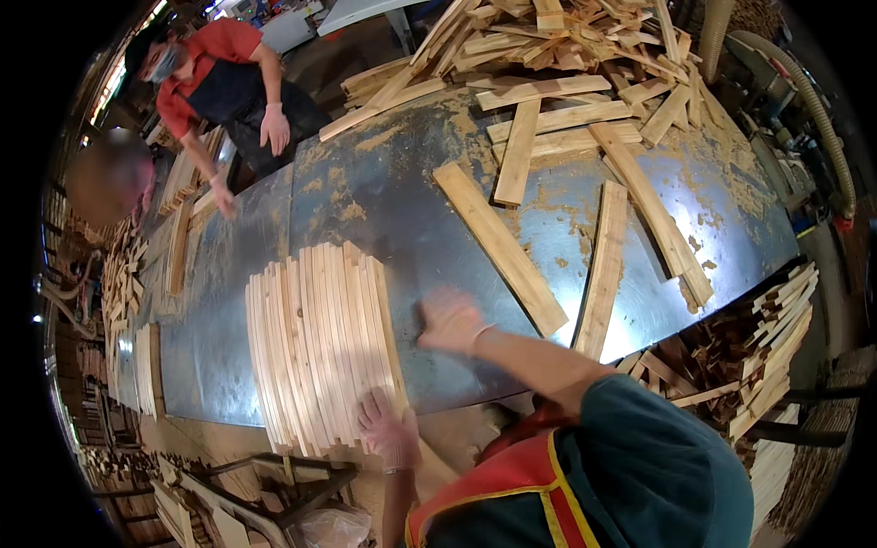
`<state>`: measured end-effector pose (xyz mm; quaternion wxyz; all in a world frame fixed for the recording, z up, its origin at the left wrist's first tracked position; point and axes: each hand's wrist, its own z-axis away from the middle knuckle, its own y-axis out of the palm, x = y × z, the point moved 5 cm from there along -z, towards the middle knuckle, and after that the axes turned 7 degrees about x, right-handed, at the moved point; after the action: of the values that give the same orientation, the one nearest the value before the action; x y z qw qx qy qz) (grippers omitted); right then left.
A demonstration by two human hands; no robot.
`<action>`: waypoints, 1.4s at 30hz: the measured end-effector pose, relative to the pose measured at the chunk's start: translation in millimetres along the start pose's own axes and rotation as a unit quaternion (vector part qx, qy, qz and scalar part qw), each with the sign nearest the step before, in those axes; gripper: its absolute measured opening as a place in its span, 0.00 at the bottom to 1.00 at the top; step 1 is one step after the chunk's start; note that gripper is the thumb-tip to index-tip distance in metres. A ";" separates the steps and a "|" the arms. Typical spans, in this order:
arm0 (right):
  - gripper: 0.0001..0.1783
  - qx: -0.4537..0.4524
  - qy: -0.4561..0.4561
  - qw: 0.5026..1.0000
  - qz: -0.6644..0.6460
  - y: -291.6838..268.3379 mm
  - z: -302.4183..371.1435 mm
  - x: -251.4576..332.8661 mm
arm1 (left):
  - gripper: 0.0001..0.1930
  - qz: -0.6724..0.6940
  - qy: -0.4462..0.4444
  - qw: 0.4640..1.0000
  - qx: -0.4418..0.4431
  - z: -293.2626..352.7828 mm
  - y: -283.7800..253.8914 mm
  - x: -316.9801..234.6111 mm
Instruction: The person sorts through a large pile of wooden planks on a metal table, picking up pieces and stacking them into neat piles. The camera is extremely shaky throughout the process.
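Observation:
A row of narrow pale wooden slats (315, 347) stands packed side by side on the metal table (411, 233), its near ends jutting past the front edge. My left hand (388, 431), in a thin light glove, touches the near right corner of this row with its fingers stretched over the slat ends. To the right of the row, my right hand (450, 320), gloved too, hovers over or rests on the bare metal; motion smears its fingers. Right of that hand lies a loose wooden board (501, 248), and beyond it another board (603, 269).
A large heap of boards (557, 46) fills the far side. Across the table at far left stands a co-worker (228, 91) in a red shirt and dark apron. Stacked wood (772, 356) lies below the table at right. Sawdust (375, 137) is scattered over the metal.

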<state>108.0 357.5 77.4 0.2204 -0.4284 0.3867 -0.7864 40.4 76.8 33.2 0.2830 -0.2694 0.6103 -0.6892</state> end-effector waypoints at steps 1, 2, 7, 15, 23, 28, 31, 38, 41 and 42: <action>0.32 -0.138 0.051 0.987 0.058 -23.4 12.7 -39.8 | 0.46 0.014 -0.004 1.000 -0.002 2.4 -0.2 1.0; 0.34 -0.142 0.112 0.983 0.045 -51.8 32.0 -77.4 | 0.48 0.029 0.022 0.999 -0.002 3.1 -3.3 -3.4; 0.52 -0.078 0.198 0.945 -0.250 -20.6 73.3 -190.2 | 0.42 0.165 0.168 0.970 0.069 -27.4 -35.0 -98.8; 0.38 -0.195 0.167 0.935 -0.246 -106.4 92.6 -326.2 | 0.25 0.785 -0.068 0.457 0.413 -91.1 20.4 -208.5; 0.44 -0.160 0.472 0.864 -0.077 -184.0 192.4 -521.0 | 0.30 0.428 0.154 0.860 0.230 -241.4 -66.7 -364.3; 0.58 -0.199 0.392 0.898 -0.010 -173.0 208.2 -526.1 | 0.51 0.138 0.161 0.977 -0.020 -331.3 -61.1 -459.2; 0.62 -0.159 0.395 0.904 0.016 -161.0 226.8 -516.7 | 0.56 -0.018 0.157 0.987 0.011 -333.6 -36.3 -480.9; 0.50 -0.178 0.157 0.657 -0.715 -168.3 257.9 -466.8 | 0.45 0.412 0.155 0.835 0.331 -346.4 -89.9 -396.3; 0.43 -0.170 0.083 0.473 -0.861 -159.4 225.9 -396.0 | 0.30 0.738 0.024 0.467 0.486 -302.5 -69.2 -307.5; 0.38 -0.182 0.081 0.505 -0.840 -147.8 213.5 -390.6 | 0.30 0.800 -0.011 0.367 0.475 -266.9 -76.7 -297.7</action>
<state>495.3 622.0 69.9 -0.6584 -0.5178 -0.0040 -0.5463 51.2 481.9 72.3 0.7897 0.5159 0.1086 -0.3137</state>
